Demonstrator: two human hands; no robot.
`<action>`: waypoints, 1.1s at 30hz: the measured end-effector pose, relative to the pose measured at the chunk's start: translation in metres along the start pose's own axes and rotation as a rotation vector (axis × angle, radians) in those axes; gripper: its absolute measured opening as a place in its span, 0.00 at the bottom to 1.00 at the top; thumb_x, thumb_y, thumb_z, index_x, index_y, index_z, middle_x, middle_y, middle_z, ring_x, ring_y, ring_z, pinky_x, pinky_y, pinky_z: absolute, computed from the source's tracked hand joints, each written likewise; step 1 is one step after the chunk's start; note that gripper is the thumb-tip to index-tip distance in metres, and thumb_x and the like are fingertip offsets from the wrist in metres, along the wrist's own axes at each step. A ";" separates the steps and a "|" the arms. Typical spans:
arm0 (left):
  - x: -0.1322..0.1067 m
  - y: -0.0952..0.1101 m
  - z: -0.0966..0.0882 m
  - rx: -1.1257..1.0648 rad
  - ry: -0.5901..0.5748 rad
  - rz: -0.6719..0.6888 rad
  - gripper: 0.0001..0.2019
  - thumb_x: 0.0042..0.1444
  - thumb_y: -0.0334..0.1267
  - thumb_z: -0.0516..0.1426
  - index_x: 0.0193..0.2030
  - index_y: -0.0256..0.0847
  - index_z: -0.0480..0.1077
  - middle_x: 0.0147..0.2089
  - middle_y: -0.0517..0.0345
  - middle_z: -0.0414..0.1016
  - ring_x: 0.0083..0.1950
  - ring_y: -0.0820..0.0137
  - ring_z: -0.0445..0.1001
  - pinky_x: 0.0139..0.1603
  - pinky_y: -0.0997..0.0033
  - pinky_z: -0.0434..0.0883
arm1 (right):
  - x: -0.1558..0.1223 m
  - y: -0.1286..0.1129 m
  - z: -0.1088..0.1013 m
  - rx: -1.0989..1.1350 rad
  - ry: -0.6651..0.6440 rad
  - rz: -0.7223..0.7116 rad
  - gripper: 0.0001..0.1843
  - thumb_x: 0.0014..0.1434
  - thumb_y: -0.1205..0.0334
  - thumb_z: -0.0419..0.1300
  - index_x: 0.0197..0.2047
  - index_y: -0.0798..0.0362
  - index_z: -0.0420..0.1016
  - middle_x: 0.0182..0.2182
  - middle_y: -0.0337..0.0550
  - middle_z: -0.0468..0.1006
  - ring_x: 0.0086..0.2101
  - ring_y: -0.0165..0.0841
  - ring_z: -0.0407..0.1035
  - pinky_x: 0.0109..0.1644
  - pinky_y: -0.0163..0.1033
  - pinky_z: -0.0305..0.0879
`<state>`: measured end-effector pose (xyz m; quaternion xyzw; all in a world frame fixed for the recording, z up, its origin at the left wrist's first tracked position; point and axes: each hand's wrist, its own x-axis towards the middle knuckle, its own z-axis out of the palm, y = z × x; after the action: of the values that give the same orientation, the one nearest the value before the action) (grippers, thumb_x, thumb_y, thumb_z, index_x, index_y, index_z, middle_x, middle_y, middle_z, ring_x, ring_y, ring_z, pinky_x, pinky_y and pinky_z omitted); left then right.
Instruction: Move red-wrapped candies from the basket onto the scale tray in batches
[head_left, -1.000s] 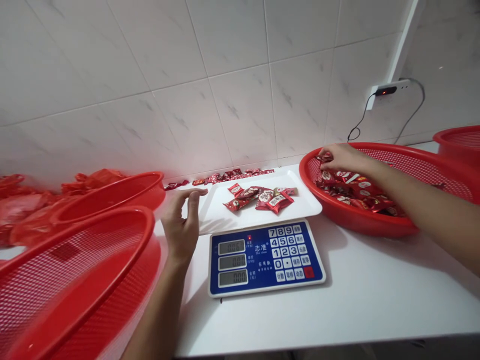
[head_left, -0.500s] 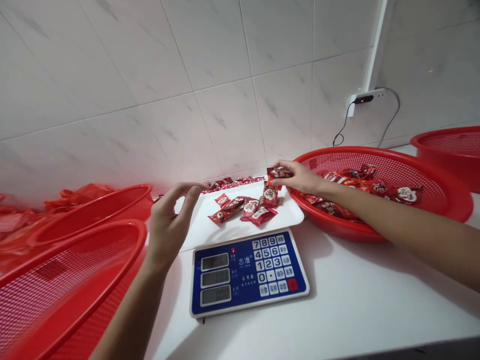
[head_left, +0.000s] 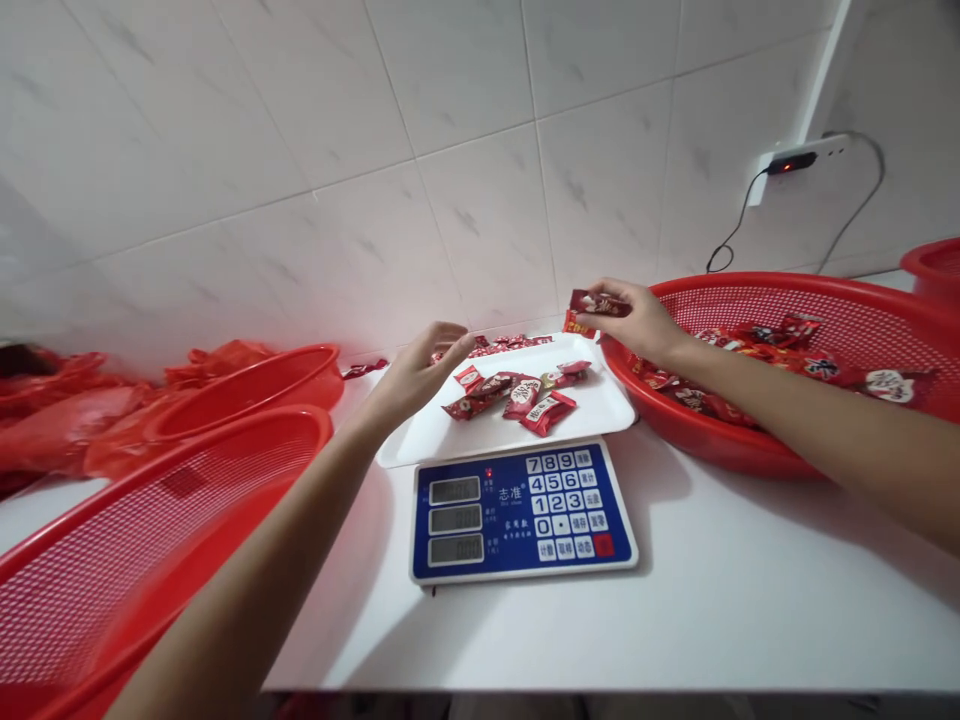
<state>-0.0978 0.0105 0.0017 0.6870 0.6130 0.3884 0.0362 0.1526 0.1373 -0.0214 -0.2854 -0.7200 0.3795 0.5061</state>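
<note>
A blue-faced digital scale (head_left: 523, 507) carries a white tray (head_left: 435, 435) with several red wrapped candies (head_left: 517, 392) on it. My right hand (head_left: 637, 322) hovers over the tray's far right corner, pinching a red candy packet (head_left: 592, 305). My left hand (head_left: 416, 375) floats above the tray's left edge with fingers loosely curled and apart, holding nothing. A large red basket (head_left: 795, 300) at right holds more candies (head_left: 787, 345).
Stacked red mesh baskets (head_left: 150, 530) fill the left side, with red plastic bags (head_left: 67, 410) behind them. Loose candies (head_left: 502, 345) lie along the tiled wall. A wall socket with a cable (head_left: 787, 165) is at upper right. Another red basket (head_left: 937, 265) sits far right.
My right hand left the big basket with candy and came over the tray's right corner. My left hand lifted off the counter and moved forward over the tray's left edge.
</note>
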 end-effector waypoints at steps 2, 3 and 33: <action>-0.004 0.008 -0.001 0.016 -0.029 -0.026 0.28 0.57 0.65 0.53 0.49 0.42 0.69 0.52 0.45 0.76 0.54 0.55 0.75 0.54 0.52 0.72 | 0.002 0.000 -0.001 0.001 0.063 -0.024 0.09 0.48 0.65 0.67 0.32 0.51 0.70 0.29 0.38 0.76 0.33 0.35 0.71 0.39 0.43 0.70; -0.006 0.011 -0.001 0.030 -0.048 -0.042 0.28 0.58 0.64 0.52 0.50 0.41 0.68 0.53 0.45 0.75 0.55 0.55 0.74 0.56 0.52 0.71 | 0.002 0.000 -0.002 -0.002 0.089 -0.040 0.09 0.48 0.65 0.67 0.32 0.51 0.71 0.29 0.38 0.76 0.33 0.35 0.71 0.39 0.42 0.70; 0.015 0.028 0.081 0.364 -0.538 0.120 0.44 0.52 0.70 0.56 0.71 0.57 0.52 0.73 0.43 0.49 0.70 0.43 0.53 0.66 0.38 0.54 | 0.003 0.006 -0.004 -0.074 -0.205 0.075 0.09 0.53 0.71 0.64 0.32 0.52 0.68 0.29 0.37 0.73 0.31 0.33 0.71 0.39 0.42 0.72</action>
<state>-0.0290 0.0506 -0.0326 0.7952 0.5992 0.0786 0.0504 0.1556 0.1443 -0.0239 -0.2905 -0.7703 0.3984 0.4045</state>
